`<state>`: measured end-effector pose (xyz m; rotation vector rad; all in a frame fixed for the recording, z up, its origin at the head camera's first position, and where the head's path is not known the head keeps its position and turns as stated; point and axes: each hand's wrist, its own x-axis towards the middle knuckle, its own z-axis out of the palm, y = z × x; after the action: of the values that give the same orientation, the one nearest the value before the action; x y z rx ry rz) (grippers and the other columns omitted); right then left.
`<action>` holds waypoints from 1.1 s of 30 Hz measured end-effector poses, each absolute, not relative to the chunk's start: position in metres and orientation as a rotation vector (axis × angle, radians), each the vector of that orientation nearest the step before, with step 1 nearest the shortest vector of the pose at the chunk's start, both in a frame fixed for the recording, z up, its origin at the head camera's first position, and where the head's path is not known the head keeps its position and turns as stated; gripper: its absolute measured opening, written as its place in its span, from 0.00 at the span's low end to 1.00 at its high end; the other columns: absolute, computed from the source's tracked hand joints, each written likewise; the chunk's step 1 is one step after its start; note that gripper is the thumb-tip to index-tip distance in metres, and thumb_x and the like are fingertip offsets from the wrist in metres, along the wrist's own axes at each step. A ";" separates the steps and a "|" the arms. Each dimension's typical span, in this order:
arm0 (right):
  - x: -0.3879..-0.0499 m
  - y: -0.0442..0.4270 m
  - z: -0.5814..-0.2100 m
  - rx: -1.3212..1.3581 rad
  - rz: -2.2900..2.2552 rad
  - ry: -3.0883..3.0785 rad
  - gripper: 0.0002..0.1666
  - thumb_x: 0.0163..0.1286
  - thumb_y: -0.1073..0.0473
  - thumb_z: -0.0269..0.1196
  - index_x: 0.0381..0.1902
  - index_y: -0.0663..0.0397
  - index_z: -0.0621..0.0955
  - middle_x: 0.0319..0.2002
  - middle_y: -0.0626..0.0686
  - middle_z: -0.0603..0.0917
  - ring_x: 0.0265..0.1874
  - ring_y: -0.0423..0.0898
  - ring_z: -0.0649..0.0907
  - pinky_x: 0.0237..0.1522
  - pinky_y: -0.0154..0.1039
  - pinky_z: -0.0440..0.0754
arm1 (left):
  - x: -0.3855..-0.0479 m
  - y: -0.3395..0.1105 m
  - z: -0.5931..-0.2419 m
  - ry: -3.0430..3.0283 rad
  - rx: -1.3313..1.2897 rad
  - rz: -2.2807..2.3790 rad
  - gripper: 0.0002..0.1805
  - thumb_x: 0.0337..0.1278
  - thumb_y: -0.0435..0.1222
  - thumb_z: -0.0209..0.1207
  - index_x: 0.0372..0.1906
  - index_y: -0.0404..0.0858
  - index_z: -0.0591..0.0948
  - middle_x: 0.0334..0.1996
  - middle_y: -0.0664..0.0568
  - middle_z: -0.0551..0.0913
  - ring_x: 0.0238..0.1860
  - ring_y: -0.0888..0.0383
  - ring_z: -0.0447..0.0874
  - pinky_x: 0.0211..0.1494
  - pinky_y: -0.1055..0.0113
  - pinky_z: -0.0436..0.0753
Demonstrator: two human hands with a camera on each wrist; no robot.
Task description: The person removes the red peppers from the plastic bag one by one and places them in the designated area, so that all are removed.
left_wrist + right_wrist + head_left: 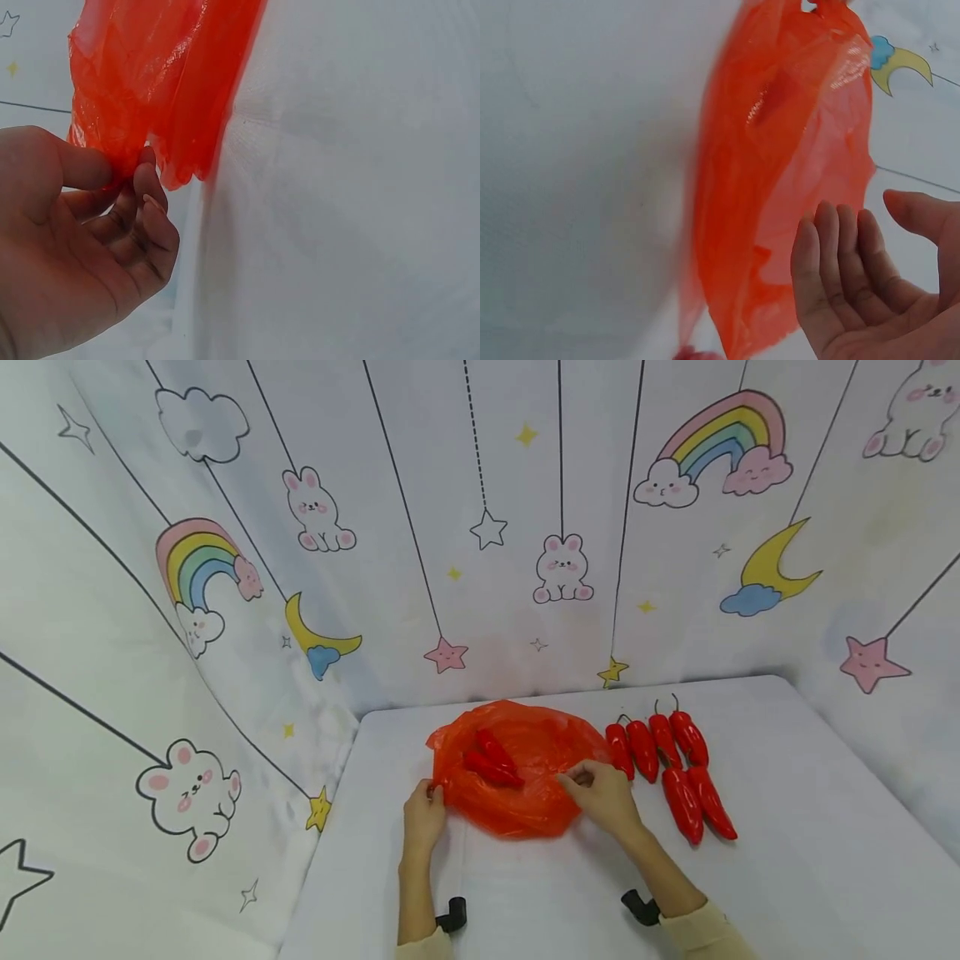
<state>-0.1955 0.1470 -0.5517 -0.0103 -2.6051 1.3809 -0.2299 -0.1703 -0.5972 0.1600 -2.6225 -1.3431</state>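
A thin red plastic bag (pixel 517 814) lies spread on the table with its mouth open upward. Two red chili peppers (pixel 491 768) rest on it, left of its middle. At the bag's left edge, my left hand (pixel 424 817) pinches the plastic between thumb and fingers; the left wrist view shows the gathered film (pixel 135 90) at the fingertips. My right hand (pixel 606 797) hovers over the bag's right side. In the right wrist view its thumb stands apart from the loosely bent fingers (pixel 847 259), with nothing between them.
Several more red peppers (pixel 682 806) lie in two rows right of the bag, close to my right hand. A white cloth covers the table (pixel 525 902). Behind it hangs a patterned backdrop (pixel 495 593) with rabbits, stars and rainbows. Black straps or mounts show at both wrists.
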 end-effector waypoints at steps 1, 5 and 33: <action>-0.197 0.145 -0.553 -0.006 1.380 -2.616 0.12 0.66 0.50 0.75 0.39 0.51 0.88 0.32 0.47 0.88 0.33 0.45 0.85 0.36 0.38 0.87 | -0.230 -0.170 -0.597 -2.621 0.159 -1.342 0.11 0.76 0.32 0.54 0.51 0.30 0.82 0.37 0.44 0.84 0.37 0.50 0.81 0.44 0.54 0.83; -0.201 0.135 -0.556 0.025 1.395 -2.630 0.11 0.66 0.52 0.75 0.40 0.50 0.88 0.33 0.46 0.88 0.33 0.44 0.85 0.37 0.38 0.87 | -0.231 -0.170 -0.596 -2.610 0.144 -1.334 0.10 0.76 0.32 0.54 0.50 0.31 0.82 0.36 0.44 0.84 0.36 0.51 0.80 0.43 0.54 0.82; -0.236 0.092 -0.575 0.204 1.374 -2.771 0.21 0.65 0.60 0.75 0.57 0.53 0.86 0.49 0.52 0.88 0.43 0.48 0.85 0.45 0.44 0.88 | -0.228 -0.163 -0.584 -2.592 0.067 -1.323 0.07 0.75 0.30 0.56 0.47 0.31 0.82 0.33 0.46 0.83 0.32 0.53 0.81 0.36 0.60 0.82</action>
<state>-0.2356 0.0919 -0.5751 0.2039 -2.7714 1.3744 -0.2278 -0.1635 -0.5844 0.0673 -2.5922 -1.3233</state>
